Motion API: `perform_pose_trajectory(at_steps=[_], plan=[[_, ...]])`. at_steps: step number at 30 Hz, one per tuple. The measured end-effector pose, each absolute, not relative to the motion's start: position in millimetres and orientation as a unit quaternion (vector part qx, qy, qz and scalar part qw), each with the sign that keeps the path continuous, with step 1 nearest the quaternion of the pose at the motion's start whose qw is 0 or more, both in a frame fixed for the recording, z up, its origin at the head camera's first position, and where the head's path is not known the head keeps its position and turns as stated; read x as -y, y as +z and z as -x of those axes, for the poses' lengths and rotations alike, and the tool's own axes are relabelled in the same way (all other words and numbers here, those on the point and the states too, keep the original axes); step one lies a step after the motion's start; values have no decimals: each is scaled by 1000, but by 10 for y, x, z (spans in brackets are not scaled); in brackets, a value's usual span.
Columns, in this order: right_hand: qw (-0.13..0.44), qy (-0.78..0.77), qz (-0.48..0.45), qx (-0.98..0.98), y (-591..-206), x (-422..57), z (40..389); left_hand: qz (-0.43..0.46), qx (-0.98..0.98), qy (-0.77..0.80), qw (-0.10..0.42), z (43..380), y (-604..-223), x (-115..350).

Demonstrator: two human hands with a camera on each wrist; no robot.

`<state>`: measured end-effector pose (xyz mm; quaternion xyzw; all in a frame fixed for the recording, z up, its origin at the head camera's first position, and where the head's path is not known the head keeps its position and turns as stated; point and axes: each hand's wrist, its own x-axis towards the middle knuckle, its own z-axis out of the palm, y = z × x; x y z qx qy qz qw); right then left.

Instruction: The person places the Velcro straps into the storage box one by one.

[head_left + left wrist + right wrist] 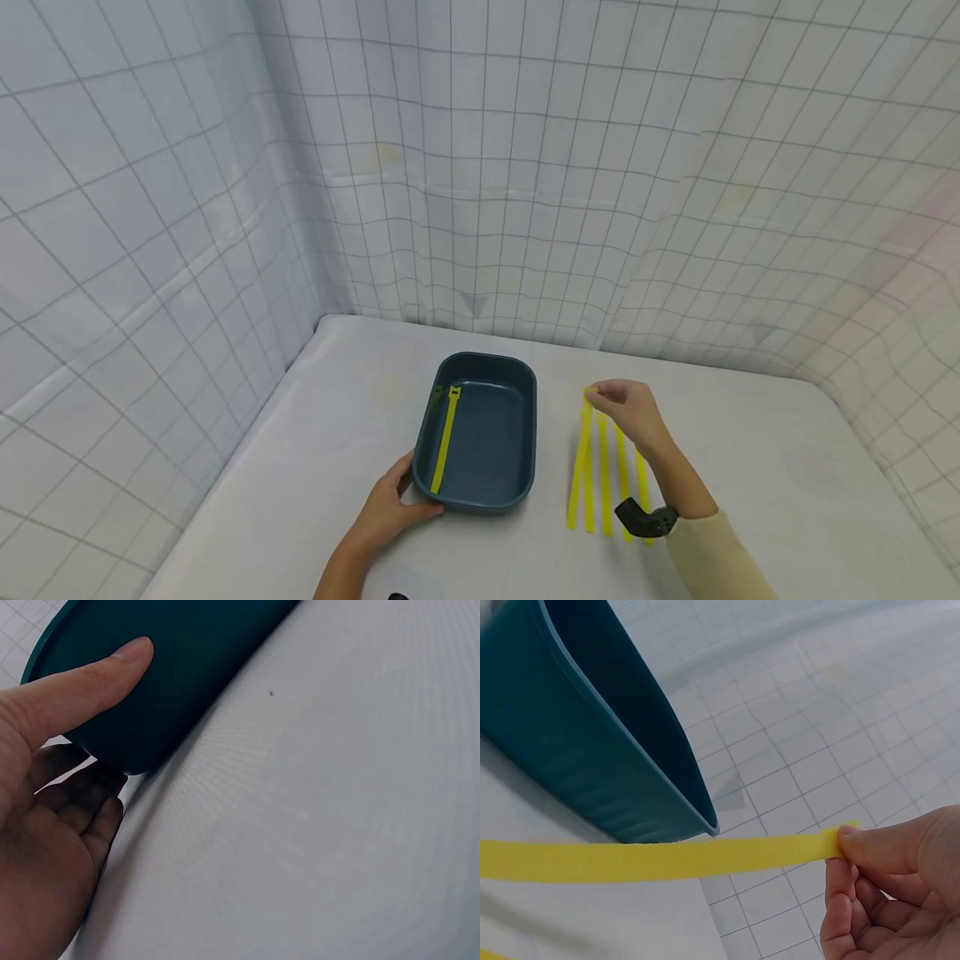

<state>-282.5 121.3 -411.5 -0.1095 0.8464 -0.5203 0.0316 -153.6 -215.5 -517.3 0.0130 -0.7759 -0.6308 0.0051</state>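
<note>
A dark teal rectangular tub stands on the white surface, one yellow cable strap with a slotted head lying along its left side. My left hand grips the tub's near-left corner. In the left wrist view its thumb presses the outer wall and the other fingers bend round the corner. Right of the tub, my right hand pinches another yellow strap at its head end between thumb and fingers, that end raised. Several more yellow straps lie side by side beneath that hand, partly hidden.
White grid-patterned cloth walls enclose the back and sides of the white-covered table. A black device is strapped to my right wrist. A small dark object shows at the bottom edge.
</note>
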Motion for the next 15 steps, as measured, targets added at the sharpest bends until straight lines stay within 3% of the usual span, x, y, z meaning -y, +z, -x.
perform_pose_trajectory(at_steps=[15], plan=[[21,-540,87,-837,-3993,-1296,2727,-18,783,-622,3,1533,-5171,2151]])
